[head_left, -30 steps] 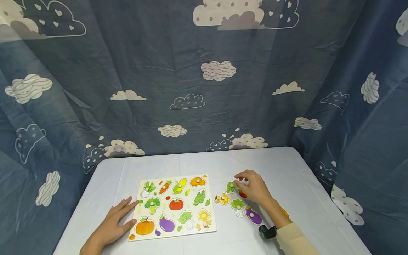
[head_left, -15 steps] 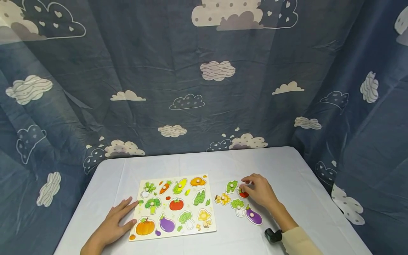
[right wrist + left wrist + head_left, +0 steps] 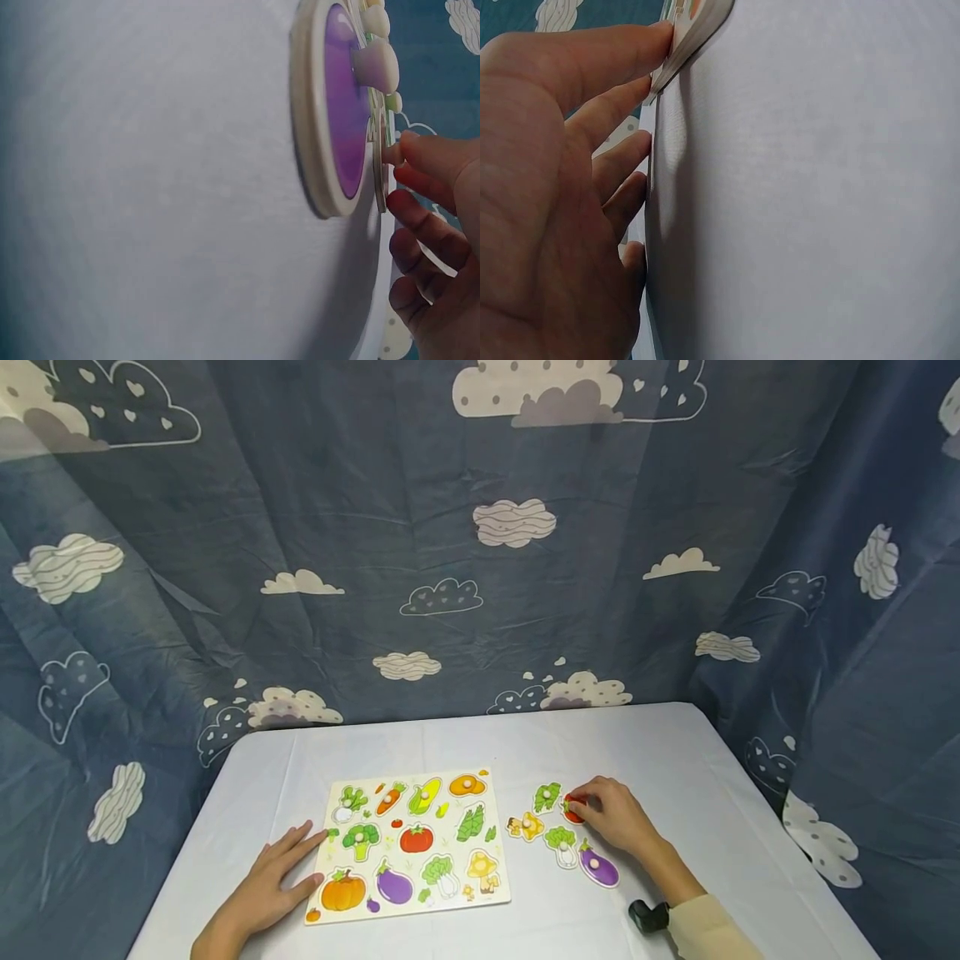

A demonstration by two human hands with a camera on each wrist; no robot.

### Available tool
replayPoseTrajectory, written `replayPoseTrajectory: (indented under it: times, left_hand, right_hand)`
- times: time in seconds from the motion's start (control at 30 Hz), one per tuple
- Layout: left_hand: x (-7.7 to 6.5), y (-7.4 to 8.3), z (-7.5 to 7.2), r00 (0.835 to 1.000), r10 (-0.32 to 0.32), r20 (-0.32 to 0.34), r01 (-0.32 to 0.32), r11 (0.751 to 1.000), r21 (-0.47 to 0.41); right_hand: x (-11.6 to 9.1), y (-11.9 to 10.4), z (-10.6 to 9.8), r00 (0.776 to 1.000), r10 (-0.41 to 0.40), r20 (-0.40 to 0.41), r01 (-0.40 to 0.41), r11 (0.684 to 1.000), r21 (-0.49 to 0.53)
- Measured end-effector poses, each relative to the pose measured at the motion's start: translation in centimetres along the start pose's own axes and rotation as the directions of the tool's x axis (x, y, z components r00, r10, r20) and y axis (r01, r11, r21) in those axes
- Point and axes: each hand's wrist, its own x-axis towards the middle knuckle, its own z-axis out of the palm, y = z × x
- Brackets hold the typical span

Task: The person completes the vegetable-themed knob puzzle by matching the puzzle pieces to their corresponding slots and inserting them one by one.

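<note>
Right hand pinches the tomato piece

A moment ago I have the right hand (image 3: 617,814) reaching with its fingers apart beside the leafy green piece (image 3: 547,797); now it has drawn back over the tomato piece (image 3: 572,816), and its grip has come together there. I read this as the reach turning into a grasp, with the tomato piece singled out from the loose group. The printed tomato (image 3: 416,839) on the puzzle board (image 3: 446,835) shows no knob, so I judge that place unfilled.

The tomato piece is on the right of the board, between the leafy green piece and the hand. I cannot tell whether it has left the counter (image 3: 675,752).

The left hand (image 3: 262,883) is unchanged: fingers straight and spread, touching the board's left edge, clamped on nothing.

From the head view I get the layout but not the pinch, because the fingers cover it. My right wrist view supplies that: thumb and finger meet on the knob (image 3: 392,154), past the eggplant piece (image 3: 346,112), but the tomato's face is edge-on there. In the left wrist view, I see a fingertip against the board's thick edge, a thickness I can't judge from above.
</note>
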Motion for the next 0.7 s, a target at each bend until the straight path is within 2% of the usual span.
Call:
replayPoseTrajectory:
  times: [0.4,0.7]
  left_hand:
    - [0.2,-0.1,0.1,1.0,-0.002,-0.009,0.003,1.0,0.005]
    - [0.0,-0.1,0.2,1.0,0.004,-0.01,-0.004,1.0,-0.001]
  right_hand:
    - [-0.8,0.3,-0.5,0.998,-0.067,0.017,0.066,0.997,0.036]
    - [-1.2,0.6,-0.5,0.997,-0.068,0.024,0.067,0.997,0.033]
